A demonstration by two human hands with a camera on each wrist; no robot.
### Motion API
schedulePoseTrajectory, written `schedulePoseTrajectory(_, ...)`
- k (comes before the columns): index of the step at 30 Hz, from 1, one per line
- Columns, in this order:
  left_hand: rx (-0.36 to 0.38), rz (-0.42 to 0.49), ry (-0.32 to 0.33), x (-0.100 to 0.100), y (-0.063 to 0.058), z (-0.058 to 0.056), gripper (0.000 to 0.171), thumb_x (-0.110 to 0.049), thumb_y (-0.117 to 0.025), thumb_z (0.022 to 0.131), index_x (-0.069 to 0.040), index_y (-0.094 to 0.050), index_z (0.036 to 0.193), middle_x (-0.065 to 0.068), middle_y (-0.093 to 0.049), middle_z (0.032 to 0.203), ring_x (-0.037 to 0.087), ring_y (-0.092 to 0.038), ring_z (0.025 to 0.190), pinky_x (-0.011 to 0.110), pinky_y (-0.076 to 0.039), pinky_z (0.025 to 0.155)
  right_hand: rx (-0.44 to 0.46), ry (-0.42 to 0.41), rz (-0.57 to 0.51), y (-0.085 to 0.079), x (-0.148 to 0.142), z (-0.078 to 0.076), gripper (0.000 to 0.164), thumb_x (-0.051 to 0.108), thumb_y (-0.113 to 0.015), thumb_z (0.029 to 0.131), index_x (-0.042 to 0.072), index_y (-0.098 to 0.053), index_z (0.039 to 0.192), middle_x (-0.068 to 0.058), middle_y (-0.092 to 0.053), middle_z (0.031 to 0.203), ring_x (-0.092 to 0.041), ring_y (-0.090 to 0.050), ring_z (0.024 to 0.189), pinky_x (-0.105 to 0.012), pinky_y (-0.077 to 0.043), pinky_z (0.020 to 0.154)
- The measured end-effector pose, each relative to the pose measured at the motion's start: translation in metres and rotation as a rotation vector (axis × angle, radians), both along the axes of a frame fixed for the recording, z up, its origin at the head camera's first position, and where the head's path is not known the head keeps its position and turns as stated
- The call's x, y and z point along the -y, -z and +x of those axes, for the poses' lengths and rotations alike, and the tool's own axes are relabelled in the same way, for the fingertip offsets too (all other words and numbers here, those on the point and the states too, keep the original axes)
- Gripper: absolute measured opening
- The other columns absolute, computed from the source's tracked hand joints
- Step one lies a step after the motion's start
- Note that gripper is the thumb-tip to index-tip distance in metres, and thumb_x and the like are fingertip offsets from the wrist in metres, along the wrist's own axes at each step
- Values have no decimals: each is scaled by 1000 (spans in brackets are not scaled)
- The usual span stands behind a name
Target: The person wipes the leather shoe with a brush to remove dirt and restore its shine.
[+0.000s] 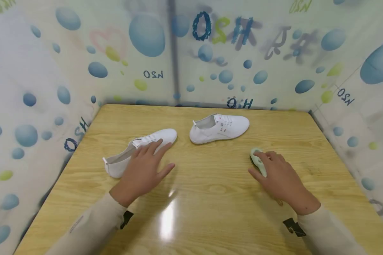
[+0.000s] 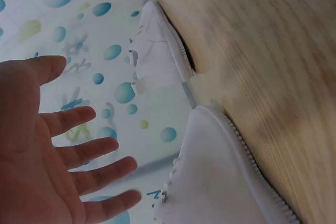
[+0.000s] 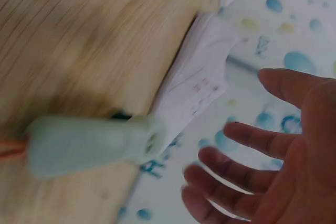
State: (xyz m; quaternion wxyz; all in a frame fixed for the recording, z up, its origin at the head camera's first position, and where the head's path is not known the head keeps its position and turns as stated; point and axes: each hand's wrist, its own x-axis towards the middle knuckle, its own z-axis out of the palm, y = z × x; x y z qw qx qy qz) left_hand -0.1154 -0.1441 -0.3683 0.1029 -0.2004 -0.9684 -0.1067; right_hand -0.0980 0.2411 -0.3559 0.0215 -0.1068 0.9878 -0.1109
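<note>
Two white lace-up shoes lie on the wooden table. My left hand [image 1: 142,171] is over the left shoe [image 1: 162,135], hiding part of its side; in the left wrist view the fingers are spread and hold nothing. The other shoe [image 1: 234,126] stands farther back, toe to the right. At the right, a pale green brush [image 3: 89,145] with a dark underside and a brown cord loop at its end lies on the table. Above it hovers my right hand [image 1: 279,180], its fingers loosely bent and apart from the brush in the right wrist view.
The table [image 1: 210,202] runs back to a wall [image 1: 115,88] printed with blue and green dots and letters. More patterned walls rise along the left and right sides. Light glares off the tabletop between the forearms.
</note>
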Motion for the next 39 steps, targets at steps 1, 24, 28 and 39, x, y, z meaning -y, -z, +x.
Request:
schedulePoseTrajectory(1, -4, 9, 7, -3, 1, -4, 61, -52, -58, 97, -21, -48, 148, 14, -48, 150, 40, -52, 132, 63, -38, 107, 19, 21, -17, 3, -6, -2, 52, 45, -60, 98, 6, -57, 133, -22, -60, 118, -38, -61, 98, -53, -52, 73)
schedulePoseTrajectory(24, 208, 24, 48, -96, 34, -113, 51, -33, -59, 101, -21, -45, 148, 21, -39, 153, 42, -64, 111, 50, -57, 78, 223, 119, -12, 47, -42, -11, 47, 41, -69, 93, -1, -58, 109, -3, -56, 67, -14, -47, 55, -30, -36, 48)
schedulePoseTrajectory(28, 225, 22, 73, -104, 34, -117, 40, -31, -57, 102, -15, -51, 138, 21, -49, 144, 35, -68, 92, 45, -56, 73, 246, 111, -23, 47, -45, -10, 44, 33, -68, 94, -6, -58, 112, -3, -57, 71, -14, -49, 58, -29, -38, 50)
schedulePoseTrajectory(39, 177, 81, 114, -90, 42, -109, 16, -24, -49, 106, -8, -53, 107, 10, -57, 99, 19, -55, 65, 32, -47, 57, 73, 70, -151, 44, -30, -21, 33, 20, -65, 89, -3, -57, 111, -3, -57, 68, -14, -47, 56, -29, -39, 51)
